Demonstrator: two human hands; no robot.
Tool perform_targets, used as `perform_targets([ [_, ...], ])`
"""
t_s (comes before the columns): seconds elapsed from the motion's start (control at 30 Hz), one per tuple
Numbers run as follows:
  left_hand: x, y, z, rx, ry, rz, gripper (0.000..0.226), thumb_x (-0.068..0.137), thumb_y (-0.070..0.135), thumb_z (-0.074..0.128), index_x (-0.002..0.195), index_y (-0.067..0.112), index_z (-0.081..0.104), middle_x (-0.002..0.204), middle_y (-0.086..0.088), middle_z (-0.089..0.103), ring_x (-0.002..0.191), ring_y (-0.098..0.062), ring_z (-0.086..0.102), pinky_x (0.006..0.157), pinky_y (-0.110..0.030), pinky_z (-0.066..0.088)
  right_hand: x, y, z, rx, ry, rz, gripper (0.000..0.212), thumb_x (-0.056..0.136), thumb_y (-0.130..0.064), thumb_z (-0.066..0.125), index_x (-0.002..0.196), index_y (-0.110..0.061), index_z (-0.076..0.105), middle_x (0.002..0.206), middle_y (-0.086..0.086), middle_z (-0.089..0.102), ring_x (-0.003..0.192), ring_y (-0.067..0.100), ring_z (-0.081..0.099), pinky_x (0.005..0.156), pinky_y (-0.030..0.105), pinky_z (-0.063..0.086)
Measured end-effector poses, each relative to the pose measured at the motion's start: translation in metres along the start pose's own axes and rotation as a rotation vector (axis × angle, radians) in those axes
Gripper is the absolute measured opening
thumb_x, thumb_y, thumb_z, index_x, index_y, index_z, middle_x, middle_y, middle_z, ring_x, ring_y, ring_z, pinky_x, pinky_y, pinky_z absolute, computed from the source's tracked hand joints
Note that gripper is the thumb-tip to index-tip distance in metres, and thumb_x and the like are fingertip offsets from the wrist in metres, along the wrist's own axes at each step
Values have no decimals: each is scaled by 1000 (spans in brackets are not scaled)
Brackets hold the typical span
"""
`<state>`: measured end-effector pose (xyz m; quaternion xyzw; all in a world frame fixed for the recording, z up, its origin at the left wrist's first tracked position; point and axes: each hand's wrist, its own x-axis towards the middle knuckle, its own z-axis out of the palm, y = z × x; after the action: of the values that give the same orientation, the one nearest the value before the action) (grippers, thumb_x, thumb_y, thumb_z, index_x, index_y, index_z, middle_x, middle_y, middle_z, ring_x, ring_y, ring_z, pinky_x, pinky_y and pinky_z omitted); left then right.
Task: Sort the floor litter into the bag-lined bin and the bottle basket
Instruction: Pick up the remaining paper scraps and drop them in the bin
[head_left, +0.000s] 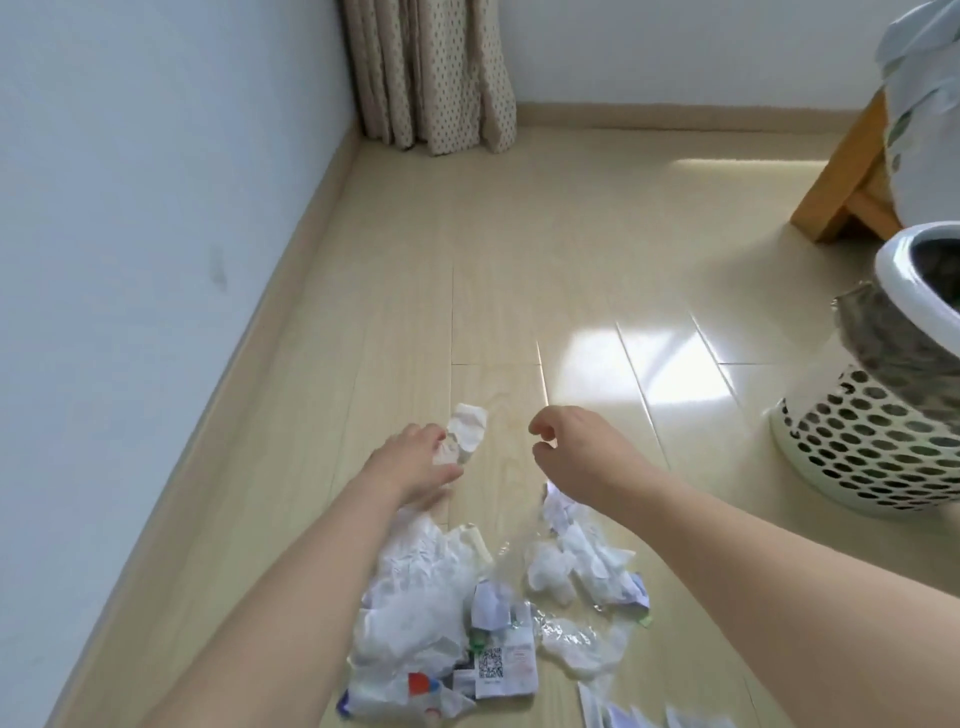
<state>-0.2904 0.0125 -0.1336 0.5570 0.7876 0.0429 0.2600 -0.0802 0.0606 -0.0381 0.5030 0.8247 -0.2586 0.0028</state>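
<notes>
A crumpled white tissue (466, 432) lies on the pale wood floor, and the fingers of my left hand (415, 462) close around its near end. My right hand (571, 447) hovers just to the right of it, fingers curled, holding nothing. Below my arms lies a heap of litter (441, 613): white tissues, clear plastic wrap, crumpled paper and a slip with a QR code (491, 665). More tissue wads (571, 561) lie under my right wrist. At the right edge stands the bag-lined bin (883, 415), white with a perforated wall and a dark bag folded over its rim.
A white wall and baseboard run along the left. A beige dotted curtain (431, 73) hangs in the far corner. A wooden furniture leg (847, 171) and a white patterned cloth (924, 104) stand at the upper right. Loose papers (649, 714) lie at the bottom edge.
</notes>
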Motion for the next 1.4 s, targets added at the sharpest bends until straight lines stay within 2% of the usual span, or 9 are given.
perform_targets([
  [0.1, 19, -18, 25, 266, 138, 171, 29, 96, 42, 40, 120, 26, 47, 118, 2, 49, 110, -22, 49, 92, -36, 36, 21, 4, 16, -41, -24, 8, 35, 94, -20, 44, 127, -20, 54, 126, -4, 55, 112, 16, 53, 88, 28, 44],
  [0.2, 22, -32, 47, 249, 322, 238, 23, 97, 35, 32, 106, 23, 50, 106, 2, 50, 97, -21, 47, 85, -35, 34, 43, 4, 29, -83, -70, 17, 35, 95, -21, 43, 128, -20, 52, 124, -5, 55, 109, 17, 54, 82, 27, 42],
  [0.37, 34, -38, 53, 245, 481, 304, 25, 88, 32, 30, 89, 21, 53, 85, 2, 53, 77, -23, 51, 69, -36, 35, 97, -16, 45, -108, -129, -35, 46, 93, -14, 46, 139, -17, 42, 128, 5, 50, 113, 25, 54, 94, 36, 45],
  [0.5, 41, -40, 54, 233, 552, 341, 20, 86, 29, 36, 84, 19, 53, 79, 1, 52, 70, -23, 49, 64, -35, 35, 123, -24, 63, -292, -204, -81, 41, 93, -18, 48, 133, -13, 42, 121, 8, 51, 105, 29, 55, 82, 35, 43],
  [0.63, 40, -42, 57, 223, 528, 345, 15, 86, 28, 39, 86, 20, 52, 80, 2, 50, 70, -21, 46, 66, -35, 34, 134, -24, 72, -454, -226, -87, 26, 94, -17, 46, 119, -11, 44, 109, 7, 49, 102, 30, 53, 73, 32, 31],
  [0.73, 43, -45, 55, 213, 516, 331, 13, 86, 28, 41, 87, 21, 52, 81, 4, 49, 70, -20, 44, 66, -34, 33, 143, -27, 72, -418, -266, -33, 4, 96, -15, 42, 94, -12, 41, 89, 7, 51, 82, 30, 53, 66, 32, 33],
  [0.93, 43, -43, 50, 222, 495, 314, 14, 87, 30, 39, 89, 22, 51, 83, 5, 48, 71, -18, 43, 67, -33, 38, 138, -18, 52, -218, -223, 12, 32, 100, -35, 44, 95, -6, 56, 91, 9, 62, 71, 25, 53, 60, 31, 41],
  [1.27, 45, -43, 46, 281, 495, 303, 26, 85, 30, 33, 88, 19, 56, 81, 1, 54, 68, -20, 48, 65, -34, 40, 88, -8, 9, -70, -54, 2, 31, 96, -40, 49, 78, -15, 53, 73, -3, 58, 62, 15, 49, 58, 28, 42],
  [1.4, 42, -35, 41, 332, 319, 195, 28, 95, 32, 31, 107, 21, 54, 104, 0, 54, 93, -23, 50, 81, -37, 36, 53, -2, -15, -82, -16, -63, 28, 96, -37, 52, 81, -14, 58, 76, -2, 63, 66, 18, 54, 60, 29, 45],
])
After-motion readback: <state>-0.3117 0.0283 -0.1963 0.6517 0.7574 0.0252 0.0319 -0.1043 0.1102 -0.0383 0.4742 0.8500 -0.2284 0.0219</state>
